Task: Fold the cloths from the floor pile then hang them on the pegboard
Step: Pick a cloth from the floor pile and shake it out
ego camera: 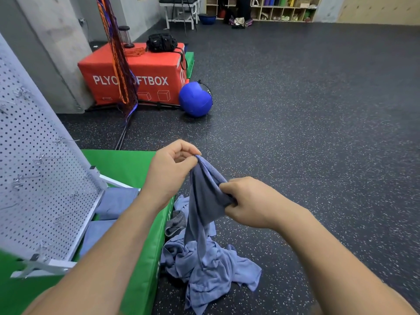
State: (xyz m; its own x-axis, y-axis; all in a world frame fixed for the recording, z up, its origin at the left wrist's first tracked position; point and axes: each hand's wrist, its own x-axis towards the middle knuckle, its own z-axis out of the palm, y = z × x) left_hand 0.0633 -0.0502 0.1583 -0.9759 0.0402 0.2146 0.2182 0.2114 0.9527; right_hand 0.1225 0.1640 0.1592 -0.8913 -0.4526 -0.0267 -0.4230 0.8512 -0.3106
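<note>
Speckled dark rubber flooring (318,133) is spreading across a gym room; the left hand (170,169) is pinching the top edge of a blue-grey cloth (204,196) lifted above the floor pile (211,267), while the right hand (247,203) is gripping its side, fingers curled into the fabric; judging by this, the folding is only beginning, and the next move is calling for finding corners and spreading it flat; the pegboard (41,178) is leaning at left on a green mat (127,164), folded cloths (116,201) lying beside it.
</note>
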